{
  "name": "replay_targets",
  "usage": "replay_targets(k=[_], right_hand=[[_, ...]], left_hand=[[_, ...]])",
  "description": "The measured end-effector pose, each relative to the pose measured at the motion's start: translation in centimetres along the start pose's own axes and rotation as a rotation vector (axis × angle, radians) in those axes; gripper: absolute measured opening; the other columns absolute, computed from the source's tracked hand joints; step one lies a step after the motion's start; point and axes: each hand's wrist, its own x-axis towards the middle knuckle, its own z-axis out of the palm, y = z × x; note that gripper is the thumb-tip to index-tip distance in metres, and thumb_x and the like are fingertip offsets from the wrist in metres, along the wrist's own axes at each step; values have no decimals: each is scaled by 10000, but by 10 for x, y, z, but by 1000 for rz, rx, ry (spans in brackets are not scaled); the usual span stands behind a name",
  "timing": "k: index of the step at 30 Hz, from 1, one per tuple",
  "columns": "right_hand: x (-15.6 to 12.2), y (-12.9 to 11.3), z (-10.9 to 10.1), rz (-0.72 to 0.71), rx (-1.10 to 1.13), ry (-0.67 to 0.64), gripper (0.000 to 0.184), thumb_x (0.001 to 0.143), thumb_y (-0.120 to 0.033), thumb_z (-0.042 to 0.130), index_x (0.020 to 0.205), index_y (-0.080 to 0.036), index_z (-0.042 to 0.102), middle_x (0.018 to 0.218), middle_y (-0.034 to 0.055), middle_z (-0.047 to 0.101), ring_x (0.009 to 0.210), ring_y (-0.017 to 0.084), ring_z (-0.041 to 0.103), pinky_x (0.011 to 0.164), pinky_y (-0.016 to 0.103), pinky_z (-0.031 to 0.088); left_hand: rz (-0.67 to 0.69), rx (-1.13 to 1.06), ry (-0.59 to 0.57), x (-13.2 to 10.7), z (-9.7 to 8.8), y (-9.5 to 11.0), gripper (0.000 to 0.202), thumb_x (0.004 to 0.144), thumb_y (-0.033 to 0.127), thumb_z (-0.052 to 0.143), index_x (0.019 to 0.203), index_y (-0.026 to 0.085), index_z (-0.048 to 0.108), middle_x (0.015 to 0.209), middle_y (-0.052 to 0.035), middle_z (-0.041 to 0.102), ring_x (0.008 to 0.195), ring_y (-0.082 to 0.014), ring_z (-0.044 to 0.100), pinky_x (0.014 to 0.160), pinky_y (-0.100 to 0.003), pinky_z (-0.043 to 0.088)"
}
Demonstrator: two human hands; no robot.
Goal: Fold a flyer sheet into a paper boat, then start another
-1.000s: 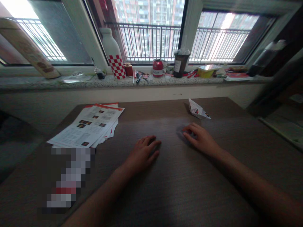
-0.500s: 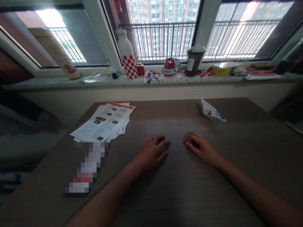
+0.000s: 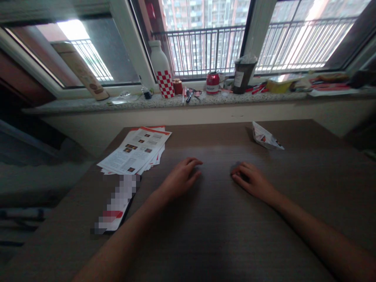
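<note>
Loosely, the left hand (image 3: 182,178) spreads its fingers near unreadably fine-printed sheets (image 3: 138,150). The right hand (image 3: 252,181) curls its own (can't tell if tips meet) near folded paper (image 3: 266,137) on the table (image 3: 217,223); a red can (image 3: 212,80) reads "…er".

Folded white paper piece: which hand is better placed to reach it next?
Probably the right hand: it is closer to the paper piece, while the left hand lies farther left.

Brown table (image 3: 217,227), white folded paper (image 3: 266,138), red-checked bottle (image 3: 161,69)
</note>
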Motion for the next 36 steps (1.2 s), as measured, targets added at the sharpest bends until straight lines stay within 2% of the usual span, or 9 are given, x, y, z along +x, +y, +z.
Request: replay_targets(k=[3,4,8,13,18,23,28,32,36], right_hand=[[0,2,0,-16,13,-6,93,1017,-286,600,1031,-242,681,958,63,644,928,250,612,838,392,473],[-1,2,0,-17,15,-7,97,1019,-292,599,1036,-243,682,964,64,643,934,251,611,841,395,474],[-1,4,1,-13,15,-8,107,1023,-304,593,1024,-240,679,969,66,636,934,251,609,841,400,478],[-1,3,1,-10,28,-7,119,1024,-303,584,1036,-241,685,966,70,640,929,250,611,845,404,483],[0,2,0,-13,22,0,130,1022,-302,578,1029,-242,692,954,74,647,917,252,618,831,405,491],[-1,3,0,-10,20,-14,142,1025,-323,573,1038,-249,694,961,79,654,924,260,621,829,419,500],[0,3,0,-1,26,-16,147,1023,-334,580,1034,-244,695,972,85,658,924,258,626,824,411,504],[0,2,-1,2,13,-15,132,1020,-319,582,1029,-243,689,954,77,655,911,254,621,815,403,493],[-1,3,0,-1,17,-20,131,1025,-315,577,1032,-241,685,964,75,651,922,252,617,823,403,488]], left_hand=[[-142,326,38,0,-22,-25,342,1061,315,504,1389,258,585,1418,-75,598,1276,-235,617,1113,-370,490],[-180,379,47,-1,-29,-35,349,1049,308,521,1383,244,595,1422,-88,596,1284,-255,608,1120,-391,481],[-347,517,81,-5,-48,-74,407,1044,322,496,1404,159,590,1473,-180,555,1325,-366,567,1107,-520,464],[-498,613,46,-6,-55,-105,451,1072,396,419,1407,149,594,1535,-207,517,1390,-402,510,1076,-561,469],[-538,615,-38,-2,-56,-115,520,1096,449,326,1482,189,557,1553,-164,526,1351,-374,555,1022,-521,514],[-591,626,-68,2,-54,-121,530,1092,445,351,1550,229,505,1610,-155,470,1384,-391,522,1049,-531,490],[-609,631,-66,5,-55,-128,549,1090,421,354,1598,239,450,1635,-143,450,1413,-401,486,1063,-551,477],[-629,632,-49,8,-61,-133,528,1086,325,330,1590,252,470,1631,-124,462,1393,-388,505,1044,-543,491],[-637,632,-27,11,-66,-137,516,1075,300,357,1568,269,506,1614,-111,486,1344,-384,543,1023,-531,501]])
